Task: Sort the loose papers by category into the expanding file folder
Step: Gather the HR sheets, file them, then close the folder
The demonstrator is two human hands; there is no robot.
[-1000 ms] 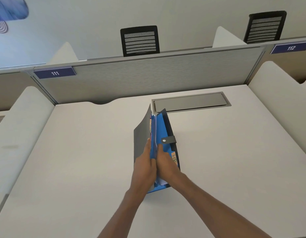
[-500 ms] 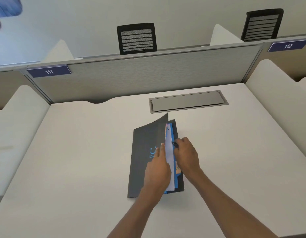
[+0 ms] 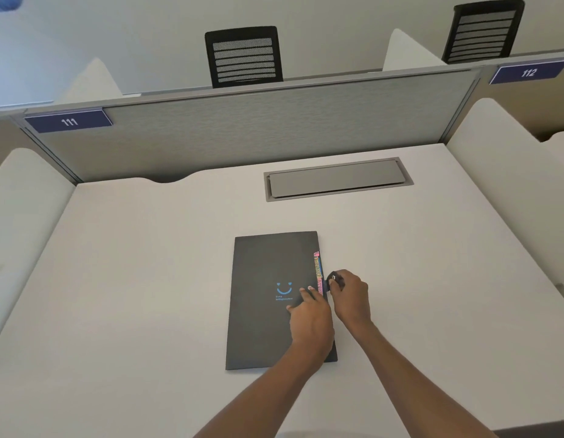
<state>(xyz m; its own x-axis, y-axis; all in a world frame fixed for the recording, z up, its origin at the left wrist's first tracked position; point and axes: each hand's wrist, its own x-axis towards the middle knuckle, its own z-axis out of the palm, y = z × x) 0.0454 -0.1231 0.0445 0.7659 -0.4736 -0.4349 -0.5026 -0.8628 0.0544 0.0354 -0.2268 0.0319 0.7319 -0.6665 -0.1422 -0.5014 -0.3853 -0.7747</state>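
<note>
The dark grey expanding file folder (image 3: pixel 268 273) lies flat and closed on the white desk (image 3: pixel 148 279), a blue smiley printed on its cover. Coloured index tabs (image 3: pixel 318 273) peek out along its right edge. My left hand (image 3: pixel 309 317) presses flat on the cover near that edge, fingers straight. My right hand (image 3: pixel 350 295) pinches the folder's small grey snap strap (image 3: pixel 333 277) at the right side. No loose papers are visible.
A grey cable hatch (image 3: pixel 337 180) is set into the desk behind the folder. A grey partition (image 3: pixel 274 128) with signs 111 and 112 runs across the back, white side dividers flank the desk, and two black chairs (image 3: pixel 242 55) stand beyond.
The folder stood open on edge, then its grey cover was laid down flat. My left hand moved onto the cover, and my right hand took the snap strap at the right edge.
</note>
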